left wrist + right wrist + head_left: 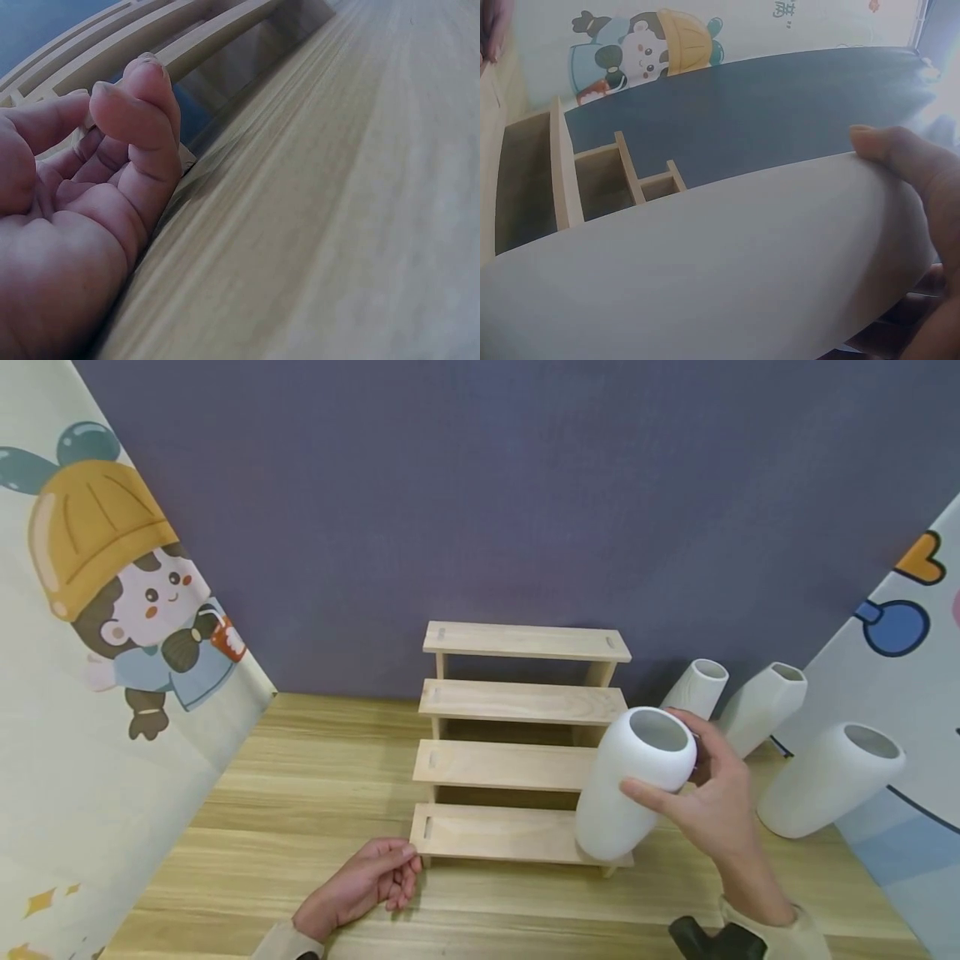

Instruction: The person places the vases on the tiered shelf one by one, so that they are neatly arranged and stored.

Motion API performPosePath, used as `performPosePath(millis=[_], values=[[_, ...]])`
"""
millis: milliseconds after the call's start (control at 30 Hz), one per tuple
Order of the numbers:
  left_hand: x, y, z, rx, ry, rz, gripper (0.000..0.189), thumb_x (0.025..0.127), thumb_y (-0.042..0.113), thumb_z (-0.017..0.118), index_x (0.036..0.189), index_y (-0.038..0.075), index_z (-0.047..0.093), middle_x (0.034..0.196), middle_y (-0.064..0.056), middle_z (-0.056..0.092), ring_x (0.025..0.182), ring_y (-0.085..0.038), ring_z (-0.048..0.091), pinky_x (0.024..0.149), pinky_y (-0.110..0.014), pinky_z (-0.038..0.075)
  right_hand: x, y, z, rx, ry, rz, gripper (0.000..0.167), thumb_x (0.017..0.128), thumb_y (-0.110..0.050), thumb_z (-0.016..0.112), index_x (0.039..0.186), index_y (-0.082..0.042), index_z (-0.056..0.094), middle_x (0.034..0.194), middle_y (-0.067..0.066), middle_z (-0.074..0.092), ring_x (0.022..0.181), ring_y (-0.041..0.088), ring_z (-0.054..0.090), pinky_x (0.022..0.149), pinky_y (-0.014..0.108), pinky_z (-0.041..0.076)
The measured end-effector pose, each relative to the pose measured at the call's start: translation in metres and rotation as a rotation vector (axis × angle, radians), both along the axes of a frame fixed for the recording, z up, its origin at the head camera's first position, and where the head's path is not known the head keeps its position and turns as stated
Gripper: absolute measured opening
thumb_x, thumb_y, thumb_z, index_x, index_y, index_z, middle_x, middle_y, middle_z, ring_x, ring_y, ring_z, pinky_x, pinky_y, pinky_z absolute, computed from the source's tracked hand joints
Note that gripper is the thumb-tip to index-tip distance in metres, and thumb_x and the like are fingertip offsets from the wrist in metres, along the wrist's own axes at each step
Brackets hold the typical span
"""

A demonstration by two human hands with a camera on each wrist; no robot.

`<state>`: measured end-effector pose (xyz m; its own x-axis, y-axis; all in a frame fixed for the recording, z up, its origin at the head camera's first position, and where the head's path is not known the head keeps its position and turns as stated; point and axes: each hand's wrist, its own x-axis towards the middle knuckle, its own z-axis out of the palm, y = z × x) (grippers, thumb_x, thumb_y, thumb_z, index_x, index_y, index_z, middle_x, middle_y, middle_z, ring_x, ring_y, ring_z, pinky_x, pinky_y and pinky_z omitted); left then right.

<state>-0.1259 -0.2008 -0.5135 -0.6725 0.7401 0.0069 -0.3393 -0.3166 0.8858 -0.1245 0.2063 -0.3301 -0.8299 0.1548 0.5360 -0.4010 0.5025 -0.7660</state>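
Observation:
My right hand (716, 789) grips a smooth white vase (618, 802) near its rim, thumb on the front and fingers behind. The vase leans a little, its base over the right end of the lowest step of a wooden tiered stand (495, 833); whether it touches cannot be told. In the right wrist view the vase (705, 277) fills the lower part, with the thumb on its side. My left hand (371, 881) is at the stand's lower left corner, thumb and curled fingers pinching the step's end. In the left wrist view this hand (82, 180) lies low beside the wood-grain tabletop.
Three more white vases stand at the right: a small tapered one (697, 687), an angular one (761, 706) and a rounded one (828, 781). Behind the stand rises a dark blue backdrop (487, 510). Printed panels flank the wood-grain tabletop (300, 785).

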Motion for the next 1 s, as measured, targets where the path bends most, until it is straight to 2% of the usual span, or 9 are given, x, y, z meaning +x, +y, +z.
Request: performPosePath(millis=[1000], values=[[0.0, 0.0, 0.0, -0.001, 0.008, -0.002, 0.035, 0.111, 0.015, 0.03, 0.102, 0.01, 0.064, 0.082, 0.007, 0.071, 0.069, -0.003, 0.067, 0.055, -0.013, 0.049, -0.005, -0.032, -0.002, 0.005, -0.011, 0.078, 0.086, 0.051, 0.002, 0.094, 0.13, -0.007, 0.061, 0.102, -0.022, 0.065, 0.082, 0.0, 0.059, 0.065, 0.017, 0.047]])
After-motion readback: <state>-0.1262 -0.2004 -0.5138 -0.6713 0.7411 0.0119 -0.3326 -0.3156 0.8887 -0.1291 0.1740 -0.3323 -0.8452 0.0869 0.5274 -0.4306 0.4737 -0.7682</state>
